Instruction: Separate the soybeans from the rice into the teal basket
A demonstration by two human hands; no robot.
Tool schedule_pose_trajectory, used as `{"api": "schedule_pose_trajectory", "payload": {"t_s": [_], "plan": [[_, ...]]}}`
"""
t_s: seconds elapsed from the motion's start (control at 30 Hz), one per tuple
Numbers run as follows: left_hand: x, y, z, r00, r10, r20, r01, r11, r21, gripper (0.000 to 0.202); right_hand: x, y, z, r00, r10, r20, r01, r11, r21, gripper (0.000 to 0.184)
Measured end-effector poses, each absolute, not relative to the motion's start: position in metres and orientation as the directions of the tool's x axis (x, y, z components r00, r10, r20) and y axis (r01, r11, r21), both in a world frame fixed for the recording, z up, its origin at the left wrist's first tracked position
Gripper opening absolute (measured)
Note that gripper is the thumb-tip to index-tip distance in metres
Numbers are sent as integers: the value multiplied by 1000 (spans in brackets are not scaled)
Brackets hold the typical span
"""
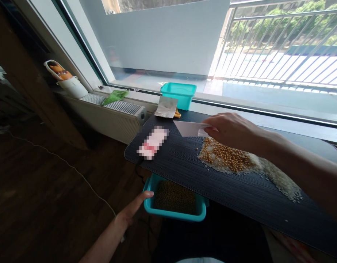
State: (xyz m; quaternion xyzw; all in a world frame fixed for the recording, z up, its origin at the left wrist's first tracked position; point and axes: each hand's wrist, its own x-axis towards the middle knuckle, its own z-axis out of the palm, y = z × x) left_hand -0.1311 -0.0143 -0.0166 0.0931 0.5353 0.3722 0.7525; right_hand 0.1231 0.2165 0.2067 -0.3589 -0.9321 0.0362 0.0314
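L hand (134, 207) grips near teal bin (176, 217) at L rim, thumb over edge, other fingers hidden; small beans (175, 199) inside. On dark table (179, 164), R side: yellow beans (230, 157) w/ white rice (280, 179). R hand (228, 128), approx. closed, pinches pale card (188, 129) by pile's far L. 2nd teal bin (183, 95) far.

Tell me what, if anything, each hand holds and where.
Left hand: the lower turquoise rectangular plastic tub, by its left rim. Right hand: a thin, pale, flat card, by its right end.
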Motion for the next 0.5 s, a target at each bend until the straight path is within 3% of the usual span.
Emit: {"api": "schedule_pose_trajectory", "payload": {"t_s": [0.23,0.5], "plan": [[-113,-17,-7,233,680,-695,-425,714,556,59,144,171,228,-583,808,-81,809,587,35,27],[-99,-17,-2,251,686,-684,-398,716,573,65,158,156,218,-601,795,-86,799,601,-28,25]]}}
